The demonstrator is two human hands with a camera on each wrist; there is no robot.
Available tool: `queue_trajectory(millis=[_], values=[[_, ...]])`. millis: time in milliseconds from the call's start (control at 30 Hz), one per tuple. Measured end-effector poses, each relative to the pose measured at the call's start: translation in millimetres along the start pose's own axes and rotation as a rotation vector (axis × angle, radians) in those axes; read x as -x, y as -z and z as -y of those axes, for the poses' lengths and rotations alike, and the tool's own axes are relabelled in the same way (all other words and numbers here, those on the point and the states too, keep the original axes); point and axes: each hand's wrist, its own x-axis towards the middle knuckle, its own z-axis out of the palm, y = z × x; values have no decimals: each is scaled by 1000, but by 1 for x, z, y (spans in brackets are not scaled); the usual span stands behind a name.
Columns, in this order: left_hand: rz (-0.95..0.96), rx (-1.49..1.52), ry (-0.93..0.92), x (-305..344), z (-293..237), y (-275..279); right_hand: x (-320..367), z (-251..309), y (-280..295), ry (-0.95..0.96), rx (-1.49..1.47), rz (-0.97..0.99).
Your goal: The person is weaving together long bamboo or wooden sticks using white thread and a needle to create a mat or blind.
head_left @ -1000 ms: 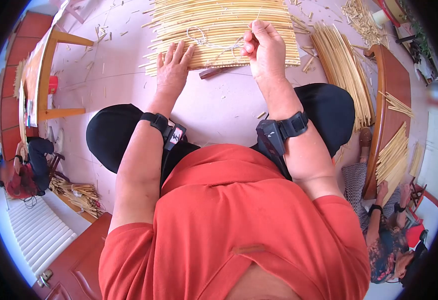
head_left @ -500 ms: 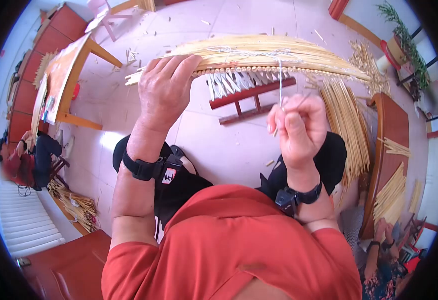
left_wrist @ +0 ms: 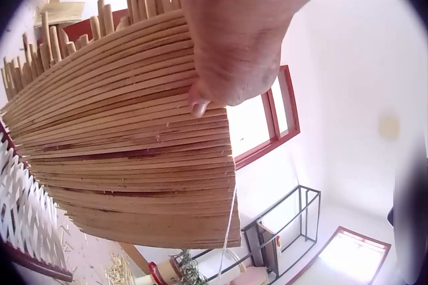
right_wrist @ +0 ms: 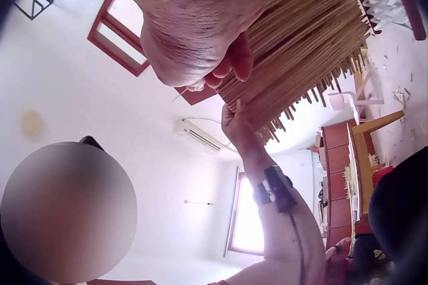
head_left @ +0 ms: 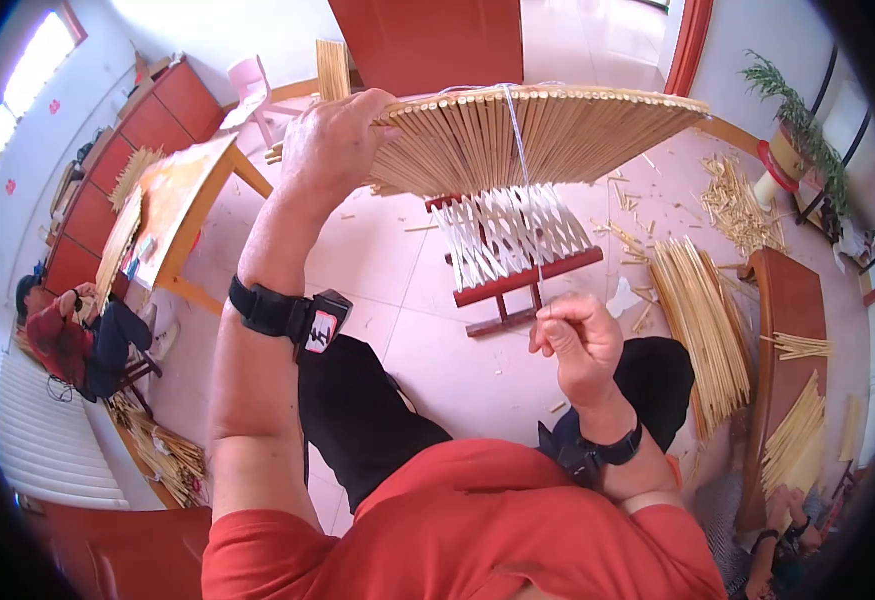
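Observation:
A mat of thin straw-coloured stalks (head_left: 558,140) is tilted up, its near edge raised and its underside facing me. My left hand (head_left: 333,150) grips its left end, fingers over the top and thumb against the underside, as the left wrist view shows (left_wrist: 241,38). A white string (head_left: 520,140) runs over the near edge and down towards my right hand (head_left: 583,350). That hand is held low in front of the mat, thumb and curled fingers pinching the string's end. In the right wrist view the fingertips (right_wrist: 241,58) overlap the mat's underside.
A red stool with white webbing (head_left: 528,240) stands beneath the mat. Bundles of stalks (head_left: 703,330) lie on the floor at right, beside a wooden bench (head_left: 758,480). A table (head_left: 183,210) is at left, near a seated person (head_left: 68,340). Stalk scraps (head_left: 738,205) litter the floor.
The left hand went from lying flat on the mat to gripping its end and tilting its near edge up. The right hand came down towards me, drawing the string.

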Motion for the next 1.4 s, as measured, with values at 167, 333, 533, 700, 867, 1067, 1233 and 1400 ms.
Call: queue_trajectory(millis=[167,333,533,700,867,1067,1233,1400], values=[[138,56,152,-23,17,6,0,-1,0,10,149,72],[50,-15,135,-21,17,-3,0,-1,0,37,220,105],[-120,12,-52,49,-10,-61,4,-3,8,-18,255,68],[-27,101,-158,163,-34,-151,-3,-2,13,-176,88,-31],[253,163,55,251,-37,-217,-9,-28,20,-435,269,-47],[78,294,470,271,-64,-199,-8,-70,12,-472,609,44],[27,1179,1578,304,-55,-214,-14,-51,-16,-149,903,852],[-107,1677,1905,297,-60,-230,-29,18,-84,-94,624,1391]])
